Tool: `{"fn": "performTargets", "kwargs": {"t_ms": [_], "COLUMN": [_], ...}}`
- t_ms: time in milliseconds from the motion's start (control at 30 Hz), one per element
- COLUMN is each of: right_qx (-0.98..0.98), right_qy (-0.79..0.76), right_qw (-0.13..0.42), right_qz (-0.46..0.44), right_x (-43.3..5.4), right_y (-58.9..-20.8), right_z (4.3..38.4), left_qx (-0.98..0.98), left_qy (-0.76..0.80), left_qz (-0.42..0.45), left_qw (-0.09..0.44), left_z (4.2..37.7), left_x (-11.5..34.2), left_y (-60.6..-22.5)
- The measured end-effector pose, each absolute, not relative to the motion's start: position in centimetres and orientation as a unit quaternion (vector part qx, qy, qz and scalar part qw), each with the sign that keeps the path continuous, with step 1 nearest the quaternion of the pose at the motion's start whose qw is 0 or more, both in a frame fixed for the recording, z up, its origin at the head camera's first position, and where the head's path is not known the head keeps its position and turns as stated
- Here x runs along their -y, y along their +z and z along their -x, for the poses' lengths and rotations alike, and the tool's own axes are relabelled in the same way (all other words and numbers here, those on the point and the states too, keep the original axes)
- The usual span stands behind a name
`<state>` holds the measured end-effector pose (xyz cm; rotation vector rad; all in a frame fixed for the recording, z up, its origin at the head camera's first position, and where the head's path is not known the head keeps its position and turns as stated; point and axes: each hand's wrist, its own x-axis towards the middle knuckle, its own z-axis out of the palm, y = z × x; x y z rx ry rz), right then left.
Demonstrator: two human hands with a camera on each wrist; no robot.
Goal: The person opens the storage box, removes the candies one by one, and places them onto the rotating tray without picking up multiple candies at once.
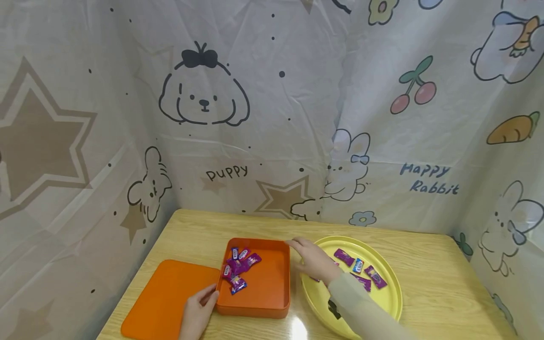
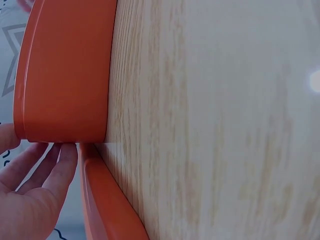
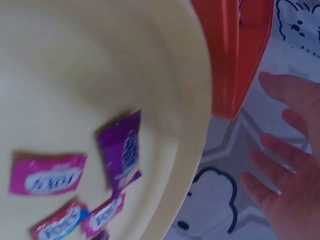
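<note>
An orange box (image 1: 272,278) without its cover holds several small wrapped candies (image 1: 239,265), mostly purple, on its left side. My left hand (image 1: 199,309) touches the box's left wall near the front corner. In the left wrist view its fairly straight fingers (image 2: 67,160) rest against that wall, with the thumb by the rim. Beside the box's far right corner is my right hand (image 1: 318,264), its fingers spread and nothing held. Whether a fingertip touches the rim, I cannot tell. Below that hand and forearm lies a round yellow tray (image 1: 316,300) bearing several wrapped candies (image 1: 375,277).
A flat orange lid (image 1: 159,297) lies left of the box, close against it. All of this is on a light wooden table (image 1: 442,283). A pale cloth with cartoon prints (image 1: 272,141) hangs behind the table and along both sides.
</note>
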<state>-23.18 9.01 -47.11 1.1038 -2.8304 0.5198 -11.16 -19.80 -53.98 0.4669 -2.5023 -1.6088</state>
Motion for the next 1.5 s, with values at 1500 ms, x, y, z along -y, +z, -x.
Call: {"fn": "performTargets", "kwargs": {"t_ms": [1500], "right_qx": [0.943], "right_qy": [0.009], "right_qw": [-0.127], "right_qz": [-0.307], "right_x": [3.8], "right_y": [-49.9], "right_z": [22.4], "left_qx": [0.825], "left_qy": [-0.542], "left_qz": [-0.143], "left_qw": [0.072], "left_z": [11.2], "left_x": [19.9], "left_y": [-54.5]}}
